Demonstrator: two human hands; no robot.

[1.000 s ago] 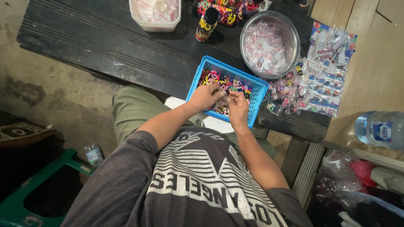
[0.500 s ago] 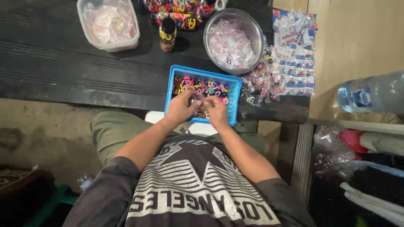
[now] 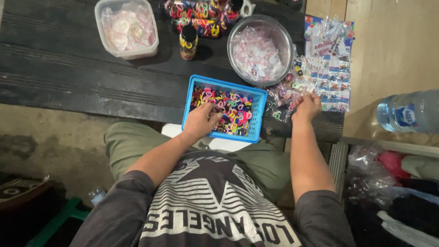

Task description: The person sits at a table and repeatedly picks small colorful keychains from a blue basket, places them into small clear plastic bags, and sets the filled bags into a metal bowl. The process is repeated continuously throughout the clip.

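Two bare hands work over a dark wooden table [image 3: 68, 77]. The left hand [image 3: 201, 121] rests inside a blue plastic basket [image 3: 260, 116], its fingers curled down into a heap of small coloured hair ties [image 3: 233, 112]; whether it has pinched any of them cannot be told. The right hand [image 3: 307, 108] is out of the basket, just beside its right wall, with the fingertips closed on a small clear packet [image 3: 292, 91] at the edge of a loose pile of such packets. Beyond the basket stands a round metal bowl [image 3: 286, 41] filled with clear little bags, and to its right lie sheets of packed accessories [image 3: 334, 68]. Farther left on the table are a small bottle ringed with ties [image 3: 188, 42] and a clear plastic tub [image 3: 103, 43]. A water bottle [image 3: 411, 116] lies well apart on the right.
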